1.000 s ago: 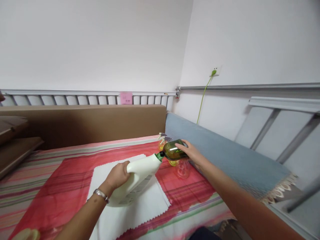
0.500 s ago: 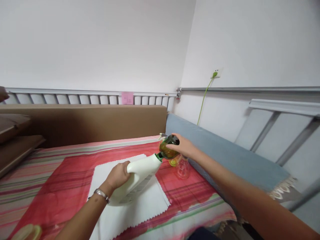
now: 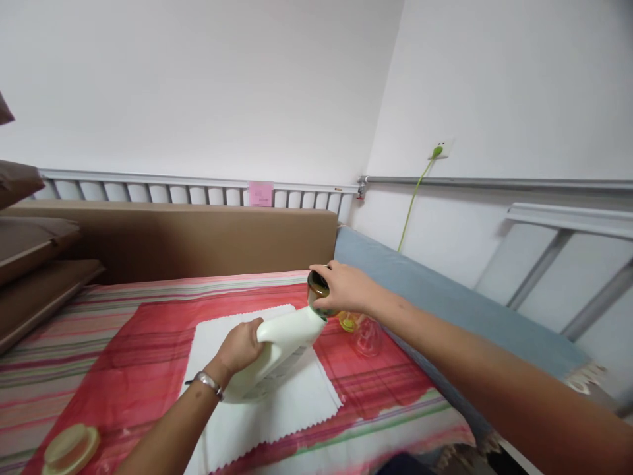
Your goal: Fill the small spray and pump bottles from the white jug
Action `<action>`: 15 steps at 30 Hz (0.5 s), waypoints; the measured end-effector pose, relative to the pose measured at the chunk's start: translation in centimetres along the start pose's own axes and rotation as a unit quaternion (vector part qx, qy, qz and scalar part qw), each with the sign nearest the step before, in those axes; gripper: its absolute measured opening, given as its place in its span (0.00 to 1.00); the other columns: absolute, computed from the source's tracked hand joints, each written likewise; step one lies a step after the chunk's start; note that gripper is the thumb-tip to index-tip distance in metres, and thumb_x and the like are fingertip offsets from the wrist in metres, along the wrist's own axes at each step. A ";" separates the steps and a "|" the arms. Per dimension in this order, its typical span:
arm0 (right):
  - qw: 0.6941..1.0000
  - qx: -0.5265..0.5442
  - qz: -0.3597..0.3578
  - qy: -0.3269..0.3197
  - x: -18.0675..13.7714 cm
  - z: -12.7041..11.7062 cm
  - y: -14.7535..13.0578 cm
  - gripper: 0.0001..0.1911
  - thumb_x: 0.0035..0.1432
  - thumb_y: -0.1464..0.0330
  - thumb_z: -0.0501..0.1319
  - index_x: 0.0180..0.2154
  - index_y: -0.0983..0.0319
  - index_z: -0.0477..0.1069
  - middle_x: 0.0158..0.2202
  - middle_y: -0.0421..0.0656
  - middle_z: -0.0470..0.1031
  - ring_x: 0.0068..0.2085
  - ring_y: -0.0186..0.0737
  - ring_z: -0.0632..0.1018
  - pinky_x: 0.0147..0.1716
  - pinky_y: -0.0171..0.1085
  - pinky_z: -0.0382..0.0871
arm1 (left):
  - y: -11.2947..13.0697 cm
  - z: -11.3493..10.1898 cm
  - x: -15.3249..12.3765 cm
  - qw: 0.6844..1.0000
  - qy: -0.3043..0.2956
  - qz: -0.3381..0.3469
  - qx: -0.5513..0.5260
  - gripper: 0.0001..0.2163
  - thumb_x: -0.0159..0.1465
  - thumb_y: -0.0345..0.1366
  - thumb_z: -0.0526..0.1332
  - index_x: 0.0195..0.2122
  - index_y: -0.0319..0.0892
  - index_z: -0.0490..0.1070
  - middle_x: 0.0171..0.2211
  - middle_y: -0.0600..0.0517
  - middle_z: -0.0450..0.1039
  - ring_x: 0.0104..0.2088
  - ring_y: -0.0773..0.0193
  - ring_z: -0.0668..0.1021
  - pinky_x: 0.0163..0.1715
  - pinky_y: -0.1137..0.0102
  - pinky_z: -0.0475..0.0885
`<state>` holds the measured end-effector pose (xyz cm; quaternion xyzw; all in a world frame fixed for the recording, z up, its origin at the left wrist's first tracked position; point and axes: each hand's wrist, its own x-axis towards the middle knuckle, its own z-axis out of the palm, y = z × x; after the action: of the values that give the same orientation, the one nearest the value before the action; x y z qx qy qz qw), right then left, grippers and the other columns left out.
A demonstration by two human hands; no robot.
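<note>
My left hand point(image 3: 242, 346) is wrapped round the handle of a pale detergent jug point(image 3: 284, 340), which leans with its mouth toward the right. A dark green see-through container point(image 3: 315, 290) is in the grip of my right hand point(image 3: 343, 287), right at the jug's mouth; whether it is a bottle or a cup I cannot tell. My fingers hide much of it, and its near end covers the jug's opening. Beneath the jug lies a white cloth point(image 3: 277, 429) with zigzag edges. Just beyond my right wrist stands a clear plastic vessel point(image 3: 366, 340) beside a small yellow item point(image 3: 347, 323).
A pale yellow lid-like object point(image 3: 72, 448) lies at the lower left on the red striped cloth point(image 3: 123, 369). Brown boards point(image 3: 44, 290) are stacked at the left. A brown panel point(image 3: 208, 241) and a blue padded edge point(image 3: 425, 297) border the surface.
The green container has turned more upright and shifted slightly left against the jug's mouth, my right hand moving over with it. The view has swung a little left.
</note>
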<state>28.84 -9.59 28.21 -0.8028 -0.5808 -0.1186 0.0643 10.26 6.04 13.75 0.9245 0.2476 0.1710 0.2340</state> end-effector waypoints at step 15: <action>0.999 0.035 -0.004 0.006 -0.1 0.4 0.2 0.37 0.45 0.55 0.63 0.56 0.61 0.60 0.43 0.53 0.70 0.41 0.53 0.74 0.37 0.44 0.67 | -0.3 0.2 -1.0 0.999 0.036 -0.001 -0.031 0.08 0.52 0.29 0.56 0.32 0.43 0.70 0.31 0.49 0.77 0.32 0.57 0.77 0.30 0.70 0.65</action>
<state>29.01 -9.69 27.82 -0.7969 -0.5875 -0.1032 0.0951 9.39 5.64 13.22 0.9097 0.2516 0.2112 0.2540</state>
